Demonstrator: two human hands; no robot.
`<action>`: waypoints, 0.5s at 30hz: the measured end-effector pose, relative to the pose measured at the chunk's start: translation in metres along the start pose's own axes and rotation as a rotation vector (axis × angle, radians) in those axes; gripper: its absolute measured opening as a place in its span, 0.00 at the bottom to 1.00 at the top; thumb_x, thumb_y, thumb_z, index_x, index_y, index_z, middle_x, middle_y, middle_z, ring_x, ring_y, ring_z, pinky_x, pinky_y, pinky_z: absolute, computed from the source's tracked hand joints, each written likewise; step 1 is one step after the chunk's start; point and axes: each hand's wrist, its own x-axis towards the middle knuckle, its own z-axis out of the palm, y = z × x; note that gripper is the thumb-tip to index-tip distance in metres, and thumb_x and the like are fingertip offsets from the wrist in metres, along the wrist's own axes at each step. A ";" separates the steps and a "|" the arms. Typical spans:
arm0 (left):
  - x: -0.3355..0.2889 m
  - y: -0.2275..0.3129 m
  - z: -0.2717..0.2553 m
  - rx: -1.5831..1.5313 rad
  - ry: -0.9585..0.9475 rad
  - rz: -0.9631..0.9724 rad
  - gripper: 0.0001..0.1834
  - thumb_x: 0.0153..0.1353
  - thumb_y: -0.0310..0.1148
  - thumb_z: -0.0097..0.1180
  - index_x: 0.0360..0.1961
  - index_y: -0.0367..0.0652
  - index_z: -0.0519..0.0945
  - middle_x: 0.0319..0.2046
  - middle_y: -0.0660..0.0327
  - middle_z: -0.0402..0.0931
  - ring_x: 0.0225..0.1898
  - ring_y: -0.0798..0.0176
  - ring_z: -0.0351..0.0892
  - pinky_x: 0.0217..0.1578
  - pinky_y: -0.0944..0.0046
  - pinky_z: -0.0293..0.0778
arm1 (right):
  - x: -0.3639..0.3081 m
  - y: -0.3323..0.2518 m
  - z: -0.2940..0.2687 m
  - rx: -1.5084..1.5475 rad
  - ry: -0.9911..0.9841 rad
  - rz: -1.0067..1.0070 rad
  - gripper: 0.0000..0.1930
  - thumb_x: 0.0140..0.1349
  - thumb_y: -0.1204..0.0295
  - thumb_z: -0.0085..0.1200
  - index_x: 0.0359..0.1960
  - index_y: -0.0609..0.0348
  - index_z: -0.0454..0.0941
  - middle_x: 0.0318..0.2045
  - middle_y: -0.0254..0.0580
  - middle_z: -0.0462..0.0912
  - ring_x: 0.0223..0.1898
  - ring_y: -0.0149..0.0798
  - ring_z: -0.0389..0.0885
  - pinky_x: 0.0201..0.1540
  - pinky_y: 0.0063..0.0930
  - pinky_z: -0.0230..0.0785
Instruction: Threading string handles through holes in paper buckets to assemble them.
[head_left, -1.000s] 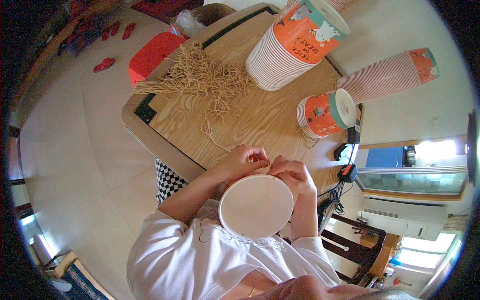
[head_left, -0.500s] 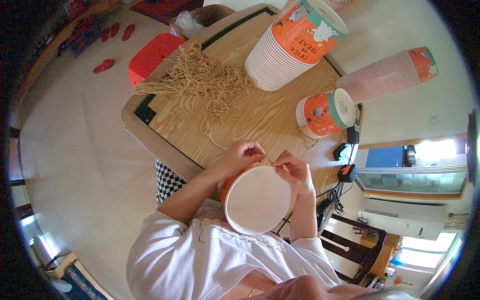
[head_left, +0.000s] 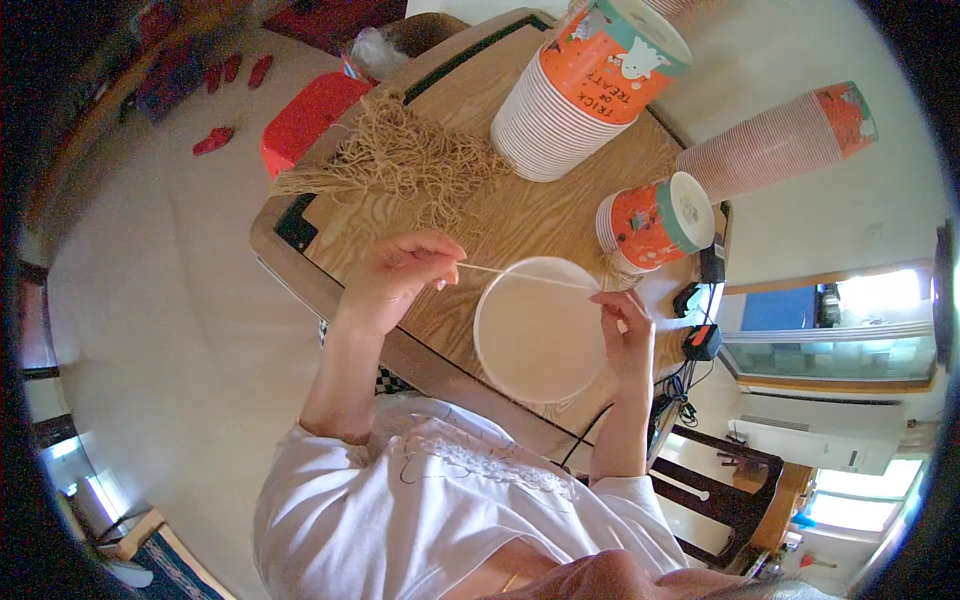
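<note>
A light cord [head_left: 490, 269] runs nearly straight between my two hands. My left hand [head_left: 400, 280] pinches one end of it, above the table's near edge. At the other end, the thumb and fingers of my right hand [head_left: 628, 325] are closed on the cord, close beside the bucket's rim. Below the cord is a round white paper bucket [head_left: 540, 335], its open mouth toward me and its inside bare. It appears to rest at the near side of the table; its outer wall is hidden.
Beyond my left hand lies a tangled heap of tan cords [head_left: 420, 160] on the wooden table [head_left: 450, 330]. A tall stack of orange-and-white paper buckets [head_left: 560, 110], a shorter stack [head_left: 650, 228] and a long stack [head_left: 775, 135] stand behind. Black adapters [head_left: 703, 342] with cables sit at the right edge.
My hands have moved apart, left one leftward and up, stretching the cord between them. The bucket has gone from against my chest to farther forward over the table.
</note>
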 end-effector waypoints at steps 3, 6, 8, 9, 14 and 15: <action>-0.005 0.007 0.004 -0.033 0.012 0.105 0.06 0.52 0.23 0.55 0.33 0.34 0.77 0.28 0.57 0.75 0.28 0.67 0.72 0.30 0.72 0.66 | -0.002 -0.012 -0.010 -0.172 0.084 0.149 0.08 0.51 0.82 0.47 0.32 0.61 0.77 0.25 0.42 0.75 0.23 0.34 0.73 0.29 0.26 0.67; -0.007 0.014 0.005 -0.186 -0.113 0.115 0.05 0.52 0.22 0.55 0.32 0.34 0.78 0.29 0.55 0.76 0.28 0.65 0.72 0.31 0.70 0.67 | -0.009 -0.014 -0.016 -0.383 0.085 0.197 0.05 0.53 0.76 0.50 0.31 0.60 0.77 0.26 0.45 0.77 0.26 0.42 0.76 0.30 0.31 0.69; -0.011 0.016 -0.001 -0.143 -0.145 0.159 0.06 0.52 0.22 0.54 0.33 0.34 0.77 0.30 0.54 0.76 0.28 0.65 0.73 0.33 0.67 0.68 | -0.017 -0.014 -0.020 -0.426 0.025 0.212 0.05 0.54 0.74 0.50 0.30 0.60 0.77 0.27 0.46 0.77 0.28 0.45 0.77 0.31 0.33 0.70; -0.011 0.018 -0.004 -0.139 -0.150 0.153 0.06 0.52 0.22 0.54 0.33 0.34 0.77 0.30 0.54 0.76 0.28 0.65 0.73 0.33 0.67 0.68 | -0.020 -0.015 -0.021 -0.473 -0.041 0.224 0.06 0.55 0.71 0.51 0.29 0.59 0.77 0.28 0.46 0.78 0.30 0.49 0.77 0.32 0.36 0.70; -0.012 0.030 -0.003 -0.266 -0.029 0.276 0.08 0.52 0.24 0.54 0.35 0.35 0.77 0.29 0.55 0.76 0.30 0.64 0.72 0.37 0.62 0.68 | -0.032 -0.032 -0.023 -0.389 -0.187 0.142 0.08 0.57 0.70 0.50 0.31 0.61 0.78 0.27 0.45 0.77 0.27 0.44 0.77 0.30 0.32 0.69; -0.010 0.032 -0.007 -0.280 -0.092 0.258 0.09 0.53 0.26 0.55 0.36 0.36 0.77 0.30 0.57 0.76 0.31 0.65 0.70 0.39 0.63 0.66 | -0.034 -0.035 -0.024 -0.344 -0.238 0.090 0.08 0.58 0.71 0.49 0.32 0.63 0.78 0.25 0.45 0.77 0.23 0.39 0.76 0.27 0.28 0.68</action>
